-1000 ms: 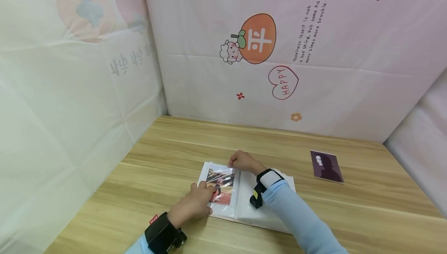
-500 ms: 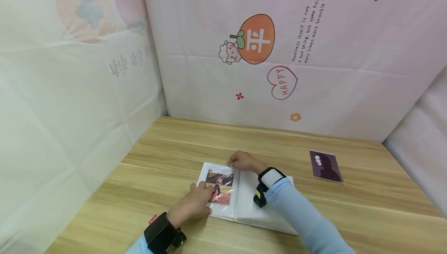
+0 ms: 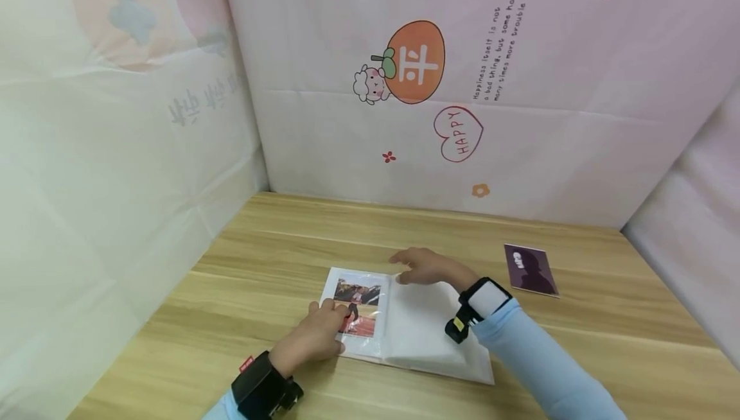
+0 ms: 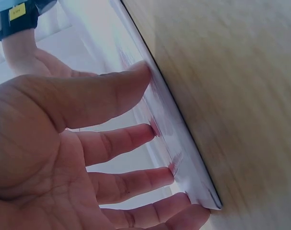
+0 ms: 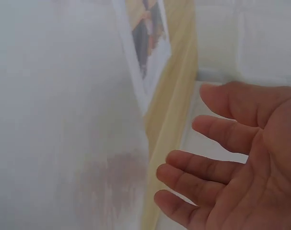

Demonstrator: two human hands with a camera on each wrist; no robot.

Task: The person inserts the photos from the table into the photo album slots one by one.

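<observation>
A photo album (image 3: pixel 419 330) lies spread on the wooden table, its right page blank white. On the left page a photo (image 3: pixel 360 295) with dark and red areas sits under shiny clear film. My left hand (image 3: pixel 312 338) rests on that page's left side, fingertips over the photo's edge and thumb at the near border. In the left wrist view its fingers (image 4: pixel 131 184) are extended and touch the page. My right hand (image 3: pixel 430 267) hovers over the album's far edge near the fold, its fingers (image 5: pixel 198 165) spread and slightly bent, holding nothing.
A dark purple card (image 3: pixel 532 270) with a silhouette lies on the table to the right of the album. White printed cloth (image 3: pixel 324 144) hangs behind the table, and pale cloth (image 3: pixel 144 214) walls stand at both sides.
My right hand has let go of the left page's far corner by the fold and moved to the right, fingers spreading. The film looks flatter. My left hand stays on the page.
</observation>
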